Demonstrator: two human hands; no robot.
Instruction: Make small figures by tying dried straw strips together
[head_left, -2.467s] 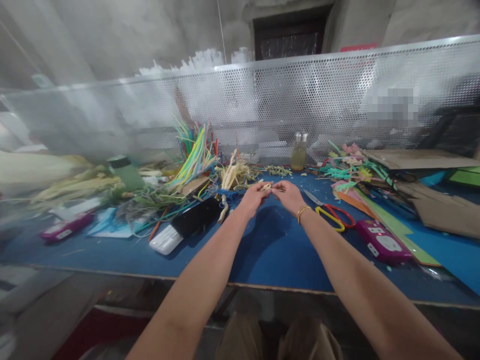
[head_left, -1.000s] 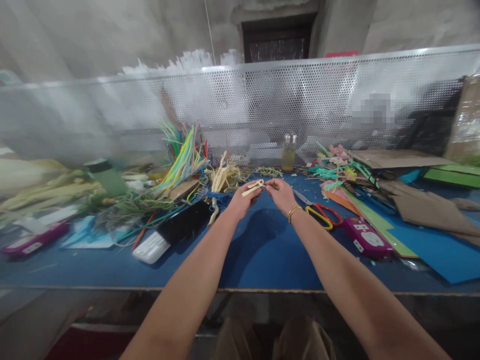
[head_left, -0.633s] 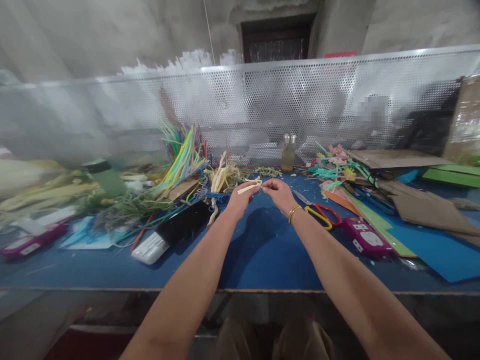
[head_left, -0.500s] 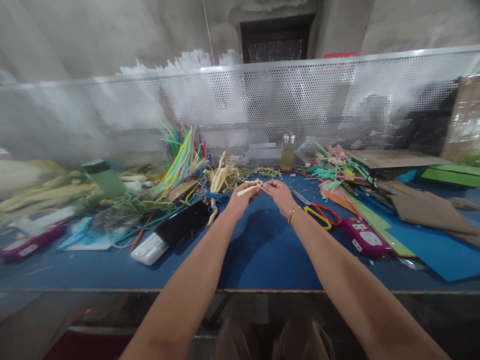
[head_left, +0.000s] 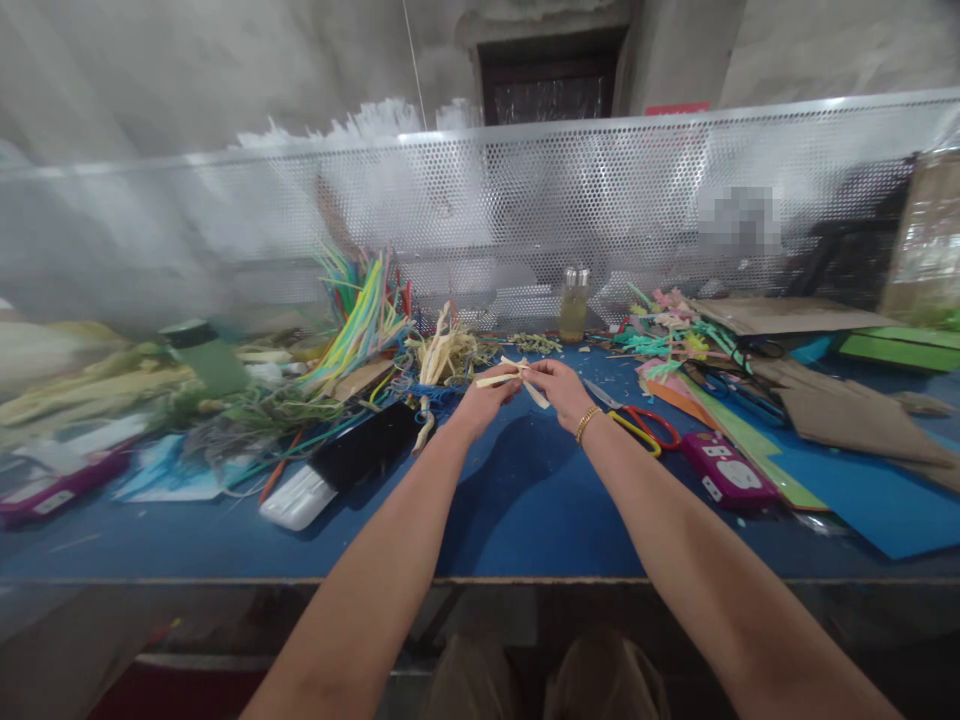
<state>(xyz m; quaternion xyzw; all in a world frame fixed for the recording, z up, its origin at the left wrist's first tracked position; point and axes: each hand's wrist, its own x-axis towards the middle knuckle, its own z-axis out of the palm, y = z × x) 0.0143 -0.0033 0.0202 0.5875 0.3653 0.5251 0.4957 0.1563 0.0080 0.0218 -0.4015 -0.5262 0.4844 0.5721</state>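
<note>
Above the middle of the blue table, my left hand [head_left: 486,400] and my right hand [head_left: 561,388] meet, fingertips nearly touching. Both are closed on a pale cream strip [head_left: 537,396], which looks like paper or raffia. One flat end lies across the left fingers, and another hangs down beside the right fingers. Where the strip crosses between the fingertips is too small to make out. A bundle of similar cream strips [head_left: 442,352] stands just behind my left hand. Scissors [head_left: 651,430] with red and yellow handles lie right of my right hand.
A black phone [head_left: 364,445] on a white case lies at left, near a green bottle [head_left: 206,358] and tangled strands. A glass jar [head_left: 574,308] stands behind. At right are a purple box [head_left: 727,470], coloured paper [head_left: 855,500] and cardboard [head_left: 862,415]. A perforated metal screen [head_left: 525,200] closes the back.
A flat end of the cream strip now hangs down by my right hand, and a short end sticks up between the hands. Both hands stay in nearly the same place.
</note>
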